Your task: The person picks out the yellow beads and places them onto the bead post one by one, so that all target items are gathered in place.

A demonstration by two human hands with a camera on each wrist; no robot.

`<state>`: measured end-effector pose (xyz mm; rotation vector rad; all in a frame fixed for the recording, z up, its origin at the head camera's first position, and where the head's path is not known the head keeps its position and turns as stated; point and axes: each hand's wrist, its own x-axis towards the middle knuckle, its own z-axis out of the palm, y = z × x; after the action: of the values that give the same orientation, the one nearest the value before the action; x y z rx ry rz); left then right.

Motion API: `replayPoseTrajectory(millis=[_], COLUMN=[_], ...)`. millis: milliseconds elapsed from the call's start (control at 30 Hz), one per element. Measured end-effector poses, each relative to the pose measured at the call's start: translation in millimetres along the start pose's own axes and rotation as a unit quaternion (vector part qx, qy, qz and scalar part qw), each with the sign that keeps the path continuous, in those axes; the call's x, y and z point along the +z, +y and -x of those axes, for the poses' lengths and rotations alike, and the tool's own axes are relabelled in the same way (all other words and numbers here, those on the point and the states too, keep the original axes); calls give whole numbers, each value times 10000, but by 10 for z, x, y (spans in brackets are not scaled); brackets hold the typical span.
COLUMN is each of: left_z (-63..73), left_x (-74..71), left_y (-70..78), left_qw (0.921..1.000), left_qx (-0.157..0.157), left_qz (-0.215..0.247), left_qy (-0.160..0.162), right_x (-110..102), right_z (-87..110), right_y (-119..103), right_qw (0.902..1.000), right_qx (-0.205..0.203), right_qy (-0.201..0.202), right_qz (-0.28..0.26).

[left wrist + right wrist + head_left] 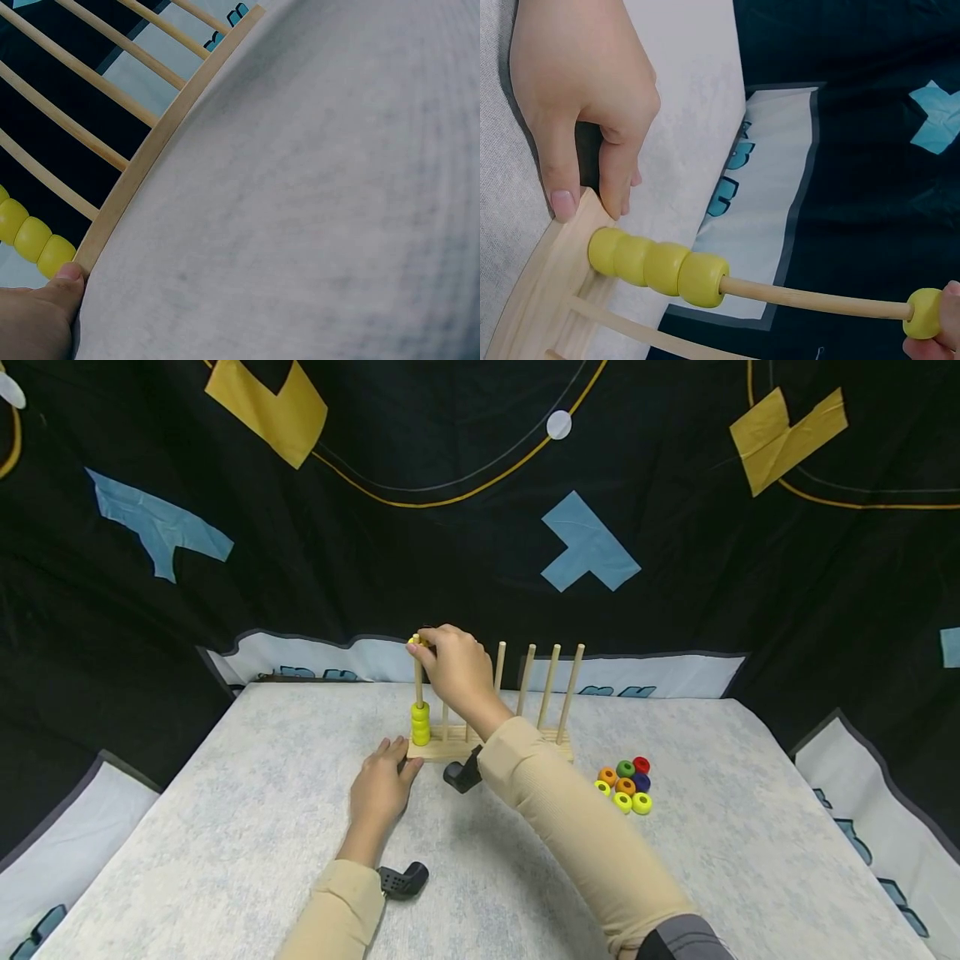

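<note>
A wooden peg rack [133, 166], with several upright rods along its base, stands toward the back of the table. My left hand [377, 787] grips the near-left end of its base, thumb on the front side and fingers behind. Several yellow beads [656, 266] are stacked at the bottom of the leftmost rod [418, 683]. At the top of that same rod, my right hand [462, 672] pinches another yellow bead [922, 313], and the rod's tip enters it. The other rods, partly hidden by the right hand and forearm in the head view, carry no beads.
Loose beads lie grouped on the table [720, 852] right of the rack: a red bead [641, 765], a green bead [626, 768], a blue bead [641, 783], orange beads [607, 776] and yellow beads [641, 803]. A black curtain [420, 568] hangs behind the table.
</note>
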<state>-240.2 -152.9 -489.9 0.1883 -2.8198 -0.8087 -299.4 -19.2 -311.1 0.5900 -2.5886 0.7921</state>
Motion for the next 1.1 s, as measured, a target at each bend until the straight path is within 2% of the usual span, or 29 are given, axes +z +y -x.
replayPoseTrajectory(millis=[633, 1100], left_z=[11, 20], left_x=[-13, -25], left_y=[10, 22], left_qw=[10000, 9999], left_qx=[57, 48], left_qz=[31, 60], left_qy=[59, 96], right_x=[-12, -93], right_z=[25, 144], right_y=[25, 58], right_qw=[9998, 9967], right_qx=[-176, -521], right_qy=[-1, 398], right_qz=[-131, -475])
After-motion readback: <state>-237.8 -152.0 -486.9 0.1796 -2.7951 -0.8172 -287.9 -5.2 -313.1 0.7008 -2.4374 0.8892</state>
